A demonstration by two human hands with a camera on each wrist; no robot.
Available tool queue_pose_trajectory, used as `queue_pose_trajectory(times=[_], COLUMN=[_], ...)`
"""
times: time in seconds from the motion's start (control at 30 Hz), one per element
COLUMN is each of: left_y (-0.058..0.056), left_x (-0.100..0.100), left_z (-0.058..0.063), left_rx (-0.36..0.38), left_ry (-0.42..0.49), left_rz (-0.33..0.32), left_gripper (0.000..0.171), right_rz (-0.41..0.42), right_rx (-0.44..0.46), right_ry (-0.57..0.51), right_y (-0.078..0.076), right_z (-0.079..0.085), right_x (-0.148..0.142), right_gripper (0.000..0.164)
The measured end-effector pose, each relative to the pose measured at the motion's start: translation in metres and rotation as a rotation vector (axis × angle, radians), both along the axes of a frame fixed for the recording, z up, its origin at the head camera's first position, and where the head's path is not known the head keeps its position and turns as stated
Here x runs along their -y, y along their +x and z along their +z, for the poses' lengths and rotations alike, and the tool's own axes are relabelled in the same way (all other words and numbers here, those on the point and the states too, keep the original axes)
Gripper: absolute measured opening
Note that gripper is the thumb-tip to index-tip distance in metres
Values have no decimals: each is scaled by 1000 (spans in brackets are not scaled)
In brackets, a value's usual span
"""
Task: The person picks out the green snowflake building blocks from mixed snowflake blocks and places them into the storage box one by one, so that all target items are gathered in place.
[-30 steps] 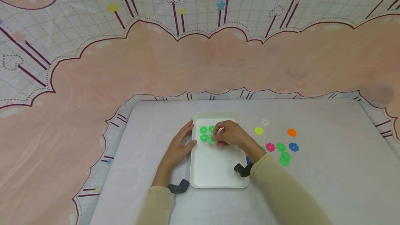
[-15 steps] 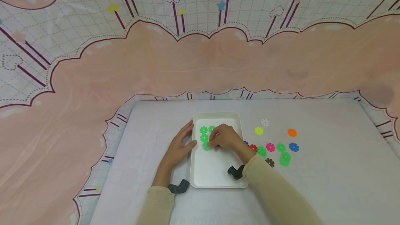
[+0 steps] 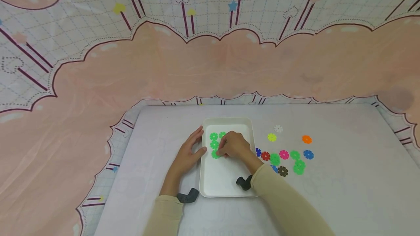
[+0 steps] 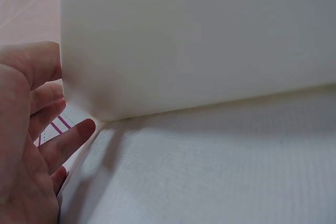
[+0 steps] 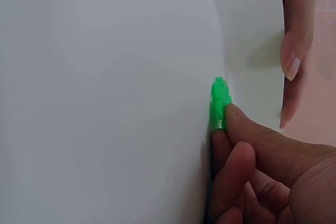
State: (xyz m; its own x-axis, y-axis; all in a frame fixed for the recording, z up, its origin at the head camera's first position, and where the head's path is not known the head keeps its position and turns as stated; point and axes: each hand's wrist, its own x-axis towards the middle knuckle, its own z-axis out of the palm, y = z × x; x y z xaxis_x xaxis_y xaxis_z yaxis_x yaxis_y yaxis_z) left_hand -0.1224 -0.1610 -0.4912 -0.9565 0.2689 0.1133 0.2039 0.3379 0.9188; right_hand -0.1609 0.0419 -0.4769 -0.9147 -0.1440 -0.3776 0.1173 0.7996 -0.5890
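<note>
A white rectangular tray [image 3: 229, 181] lies on the table. My left hand [image 3: 187, 157] rests along its left side, fingers extended against the outer wall; the left wrist view shows the fingertips [image 4: 86, 126] at the tray's lower edge. Inside the tray, my right hand [image 3: 234, 145] pinches a green interlocking snowflake disc [image 3: 215, 154] between thumb and fingers. From the right wrist, that disc [image 5: 220, 98] stands low over the tray floor, close to the side wall. More green discs [image 3: 214, 144] lie flat at the tray's upper left, partly covered by the right hand.
Right of the tray, loose discs are scattered: a yellow disc [image 3: 272, 137], a white disc [image 3: 278, 129], an orange disc [image 3: 306, 139], a pink disc [image 3: 283, 154], a brown disc [image 3: 283, 171], and several green and blue ones. A patterned cloth [image 3: 210, 68] hangs behind the table.
My right hand has shifted left and toward me inside the tray, bringing the green disc below the others. Loose discs by the right forearm have come into view. The left hand stays put.
</note>
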Motion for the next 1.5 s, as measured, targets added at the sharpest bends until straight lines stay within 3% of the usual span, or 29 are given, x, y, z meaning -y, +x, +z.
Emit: queue_pose_trajectory(times=[1.5], left_y=[-2], left_x=[0], left_z=[-1], left_rx=[1], left_ry=[5], left_rz=[-8], left_gripper=[60], right_rz=[-47], right_rx=[-24], right_ry=[40], right_y=[1], right_z=[-8], right_x=[2], right_gripper=[20])
